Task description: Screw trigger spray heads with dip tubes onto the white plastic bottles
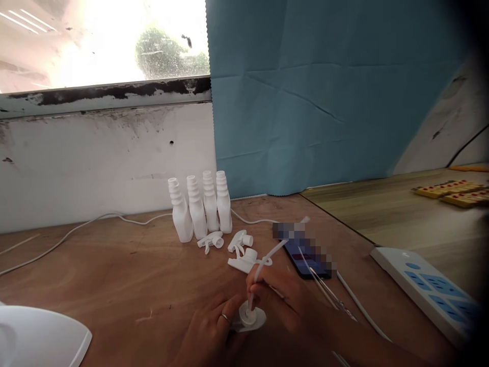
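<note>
My left hand (211, 323), with a ring on one finger, is closed on a white trigger spray head (259, 320) whose round collar faces up. Between the pinched fingers of my right hand (280, 293) is a thin white dip tube (275, 248). The tube's lower end meets the collar; how deep it sits I cannot tell. Just beyond the hands lie three more spray heads (246, 261), one of them close to my right fingers. Behind these, several white spray bottles (182, 219) stand upright without tops, grouped near the wall.
A phone (305, 257) lies right of the spray heads, with loose clear tubes (328, 290) beside it. Farther right is a power strip (424, 290). A white cable (110, 215) runs along the wall. A smooth white object (42, 336) fills the lower left corner; yellow pieces (451, 191) lie far right.
</note>
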Available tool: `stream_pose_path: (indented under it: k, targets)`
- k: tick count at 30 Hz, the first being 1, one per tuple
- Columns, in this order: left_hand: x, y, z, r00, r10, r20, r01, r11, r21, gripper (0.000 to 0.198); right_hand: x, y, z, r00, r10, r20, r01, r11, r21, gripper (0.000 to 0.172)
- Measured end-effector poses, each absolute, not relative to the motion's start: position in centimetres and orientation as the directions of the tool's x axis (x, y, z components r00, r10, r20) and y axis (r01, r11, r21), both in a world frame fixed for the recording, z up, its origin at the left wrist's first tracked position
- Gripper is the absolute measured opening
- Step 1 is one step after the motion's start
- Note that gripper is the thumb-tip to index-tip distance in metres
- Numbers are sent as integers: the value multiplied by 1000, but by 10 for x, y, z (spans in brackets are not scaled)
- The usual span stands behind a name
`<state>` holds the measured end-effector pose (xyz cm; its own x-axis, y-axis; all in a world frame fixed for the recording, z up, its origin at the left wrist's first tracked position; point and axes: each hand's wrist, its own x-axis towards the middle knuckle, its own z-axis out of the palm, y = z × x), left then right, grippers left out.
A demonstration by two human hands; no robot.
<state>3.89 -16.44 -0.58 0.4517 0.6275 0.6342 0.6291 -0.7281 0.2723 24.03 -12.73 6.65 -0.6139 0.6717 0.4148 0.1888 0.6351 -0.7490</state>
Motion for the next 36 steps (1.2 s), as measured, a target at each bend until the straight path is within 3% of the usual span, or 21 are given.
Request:
stream_pose_path:
  k: [12,18,22,26,30,36]
  targets:
    - [38,-166,-5,450,644,618,655,-709,262,36,244,-129,73,-663,596,453,234,740,-631,27]
    - [36,-166,-8,459,679,573,641,-700,316,39,246,-130,82,-740,549,388,166,709,-685,26]
    - [37,-166,-5,469,686,556,614,-706,353,39,241,-132,82,-699,631,336,45,508,-860,30]
    - [39,-166,-5,453,696,557,616,-696,368,36,232,-134,71,-656,720,226,-172,149,-974,25]
    - [39,-165,-8,455,666,591,618,-714,329,37,221,-135,59,-618,769,163,-388,-118,-914,17]
    - [38,-164,-9,466,651,599,633,-719,288,35,211,-136,59,-569,793,217,-512,-135,-848,40]
